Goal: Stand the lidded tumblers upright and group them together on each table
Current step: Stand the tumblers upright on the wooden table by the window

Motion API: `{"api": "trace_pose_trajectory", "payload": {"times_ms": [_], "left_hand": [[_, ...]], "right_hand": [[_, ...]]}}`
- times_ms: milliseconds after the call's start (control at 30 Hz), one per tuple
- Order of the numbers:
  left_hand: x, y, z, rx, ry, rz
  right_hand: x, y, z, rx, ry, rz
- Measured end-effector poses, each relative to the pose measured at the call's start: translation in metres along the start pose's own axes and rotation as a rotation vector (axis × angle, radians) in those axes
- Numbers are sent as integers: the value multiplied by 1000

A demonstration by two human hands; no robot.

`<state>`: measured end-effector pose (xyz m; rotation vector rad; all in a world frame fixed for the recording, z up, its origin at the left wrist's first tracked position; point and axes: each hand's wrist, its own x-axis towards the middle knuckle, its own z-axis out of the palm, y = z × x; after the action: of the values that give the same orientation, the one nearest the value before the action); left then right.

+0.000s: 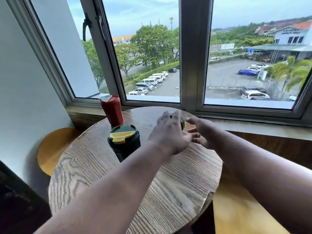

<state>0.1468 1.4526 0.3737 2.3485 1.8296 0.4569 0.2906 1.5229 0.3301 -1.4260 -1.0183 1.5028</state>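
On the round wooden table (104, 179) a red tumbler (112, 110) with a silver lid stands upright at the far left edge. Just in front of it stands a dark green tumbler (125, 141) with a yellow flip lid, also upright. A third dark green tumbler (182, 122) sits at the far side of the table, mostly hidden behind my left hand (168, 132), whose spread fingers reach over it. My right hand (200, 132) is open beside it on the right, fingers apart. I cannot tell whether that tumbler is upright or lying down.
The table stands against a wooden window sill (253, 127) below large windows. A round yellow stool (52, 147) sits to the left under the table edge. Another yellow seat (239, 211) is at the lower right. A white wall (25, 98) is on the left.
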Motion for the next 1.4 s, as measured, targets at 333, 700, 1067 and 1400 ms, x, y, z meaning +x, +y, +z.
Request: {"api": "trace_pose_trajectory", "payload": {"times_ms": [333,700,1067,1400], "left_hand": [[41,-26,31,28,-87,-333],[28,-28,42,-160,169,-202],[5,-25,41,-291,306,-184],[-22,-23,37,-260,293,-154]], "right_hand": [[6,-2,9,80,-121,87],[1,-4,14,168,-77,-93],[-10,-4,16,-9,-101,-433],[-30,1,14,-241,-167,-577]]}}
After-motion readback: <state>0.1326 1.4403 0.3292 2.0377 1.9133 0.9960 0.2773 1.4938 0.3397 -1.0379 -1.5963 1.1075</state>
